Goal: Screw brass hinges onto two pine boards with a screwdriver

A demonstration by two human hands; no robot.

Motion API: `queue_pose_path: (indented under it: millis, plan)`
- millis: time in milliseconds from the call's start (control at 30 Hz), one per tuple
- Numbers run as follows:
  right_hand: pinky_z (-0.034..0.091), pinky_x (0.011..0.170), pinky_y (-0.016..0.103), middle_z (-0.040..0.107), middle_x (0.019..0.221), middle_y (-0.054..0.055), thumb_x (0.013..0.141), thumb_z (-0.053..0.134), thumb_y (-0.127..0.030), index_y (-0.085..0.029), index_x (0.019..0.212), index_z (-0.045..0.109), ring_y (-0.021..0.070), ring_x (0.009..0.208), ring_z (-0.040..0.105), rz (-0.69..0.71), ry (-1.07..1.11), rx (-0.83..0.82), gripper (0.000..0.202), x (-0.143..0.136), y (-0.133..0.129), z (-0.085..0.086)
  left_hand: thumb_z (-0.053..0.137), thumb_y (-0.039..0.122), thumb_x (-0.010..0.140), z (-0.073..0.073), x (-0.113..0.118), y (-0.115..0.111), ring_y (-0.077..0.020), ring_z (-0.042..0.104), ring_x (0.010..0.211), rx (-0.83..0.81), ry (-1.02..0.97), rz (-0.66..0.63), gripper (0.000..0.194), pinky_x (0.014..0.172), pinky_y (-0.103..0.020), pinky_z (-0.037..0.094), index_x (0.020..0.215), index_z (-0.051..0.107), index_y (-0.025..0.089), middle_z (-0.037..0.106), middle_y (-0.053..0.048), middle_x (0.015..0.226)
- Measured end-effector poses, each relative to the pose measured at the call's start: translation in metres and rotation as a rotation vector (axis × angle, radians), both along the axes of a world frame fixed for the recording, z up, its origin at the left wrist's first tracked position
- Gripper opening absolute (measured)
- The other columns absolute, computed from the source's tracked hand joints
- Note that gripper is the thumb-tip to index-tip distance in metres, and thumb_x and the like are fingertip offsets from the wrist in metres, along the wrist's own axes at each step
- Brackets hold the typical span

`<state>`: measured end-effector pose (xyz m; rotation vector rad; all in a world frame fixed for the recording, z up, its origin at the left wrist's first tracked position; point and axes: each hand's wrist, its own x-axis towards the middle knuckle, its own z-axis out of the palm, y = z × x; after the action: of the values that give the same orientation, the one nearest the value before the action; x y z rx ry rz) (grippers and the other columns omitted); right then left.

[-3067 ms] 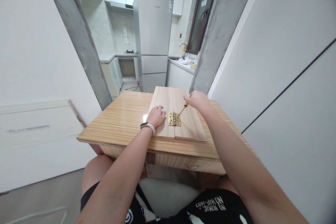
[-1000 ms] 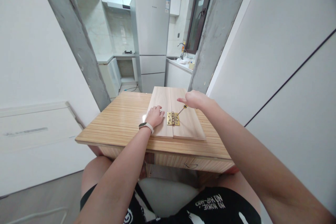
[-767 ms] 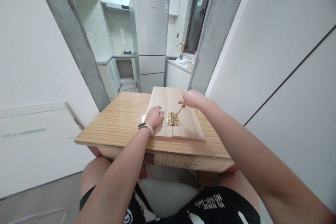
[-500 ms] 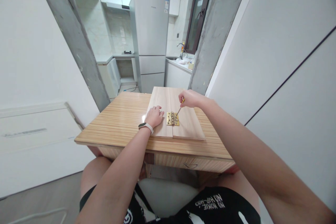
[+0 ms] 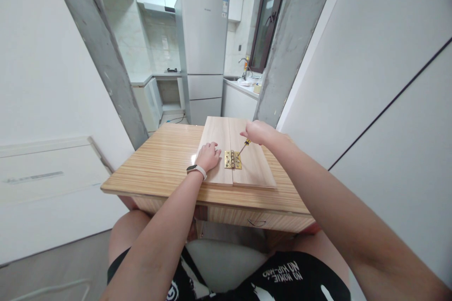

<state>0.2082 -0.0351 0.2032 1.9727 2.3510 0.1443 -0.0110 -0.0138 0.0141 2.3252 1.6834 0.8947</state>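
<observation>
One right hand (image 5: 259,132), fingers curled round a screwdriver (image 5: 247,142), shows a just-altered grip, its tip still at the brass hinge (image 5: 228,160) bridging two boards (image 5: 257,169), suggesting continued turning; one left hand (image 5: 209,156), fingers open, rests alongside.

Bare left hand (image 5: 208,156) palm down, fingers spread, pale-banded wrist bent slightly. Bare right hand (image 5: 260,132) closed in a grip, knuckles up, wrist arched. Both bare forearms reach forward, right elbow out wide.
</observation>
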Motion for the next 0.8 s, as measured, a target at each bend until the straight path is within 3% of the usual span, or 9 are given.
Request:
queue_pose_path:
  millis: [200, 367, 467, 567, 633, 800]
  plan:
    - [0.049, 0.076, 0.028, 0.080, 0.101, 0.013, 0.092, 0.072, -0.038, -0.018, 0.098, 0.078, 0.0250, 0.096, 0.074, 0.087, 0.050, 0.054, 0.021, 0.0011, -0.0050, 0.0020, 0.050, 0.037, 0.104, -0.0020, -0.0004, 0.0017, -0.0292, 0.061, 0.114, 0.010, 0.005, -0.004, 0.034, 0.104, -0.041, 0.043, 0.131, 0.060, 0.018, 0.067, -0.016, 0.123]
    - [0.049, 0.076, 0.025, 0.079, 0.106, 0.007, 0.081, 0.087, -0.038, -0.021, 0.109, 0.074, 0.0204, 0.094, 0.072, 0.106, 0.142, 0.017, 0.036, 0.0017, -0.0063, 0.0028, 0.051, 0.036, 0.104, -0.0037, -0.0004, 0.0032, -0.0287, 0.061, 0.115, 0.016, 0.002, -0.001, 0.034, 0.105, -0.041, 0.043, 0.131, 0.060, 0.018, 0.067, -0.016, 0.121]
    - [0.050, 0.078, 0.028, 0.079, 0.103, 0.015, 0.087, 0.078, -0.058, -0.017, 0.104, 0.075, 0.0265, 0.098, 0.073, 0.050, 0.072, 0.036, 0.044, 0.0023, -0.0071, 0.0036, 0.050, 0.037, 0.104, -0.0037, -0.0005, 0.0034, -0.0286, 0.062, 0.114, 0.009, -0.002, -0.003, 0.034, 0.105, -0.041, 0.044, 0.130, 0.060, 0.018, 0.067, -0.016, 0.122]
    - [0.051, 0.081, 0.034, 0.078, 0.095, 0.023, 0.098, 0.047, -0.074, -0.014, 0.097, 0.077, 0.0319, 0.100, 0.073, -0.026, 0.027, 0.021, 0.068, 0.0027, -0.0065, 0.0054, 0.050, 0.037, 0.104, -0.0036, -0.0005, 0.0033, -0.0288, 0.062, 0.114, 0.010, -0.005, -0.004, 0.034, 0.105, -0.041, 0.044, 0.130, 0.060, 0.018, 0.067, -0.016, 0.122]
    - [0.051, 0.081, 0.034, 0.078, 0.093, 0.023, 0.101, 0.040, -0.072, -0.012, 0.098, 0.078, 0.0317, 0.100, 0.074, -0.046, 0.023, -0.005, 0.071, 0.0027, -0.0054, 0.0061, 0.050, 0.037, 0.104, -0.0034, -0.0004, 0.0029, -0.0292, 0.062, 0.113, 0.015, -0.007, -0.008, 0.034, 0.104, -0.042, 0.044, 0.130, 0.060, 0.018, 0.067, -0.016, 0.121]
    - [0.049, 0.076, 0.030, 0.079, 0.098, 0.018, 0.101, 0.055, -0.053, -0.016, 0.091, 0.080, 0.0273, 0.097, 0.074, 0.050, -0.005, 0.033, 0.045, 0.0052, -0.0039, 0.0042, 0.050, 0.037, 0.104, -0.0021, -0.0001, 0.0015, -0.0291, 0.062, 0.114, 0.006, -0.011, -0.006, 0.034, 0.105, -0.042, 0.044, 0.130, 0.060, 0.018, 0.067, -0.016, 0.122]
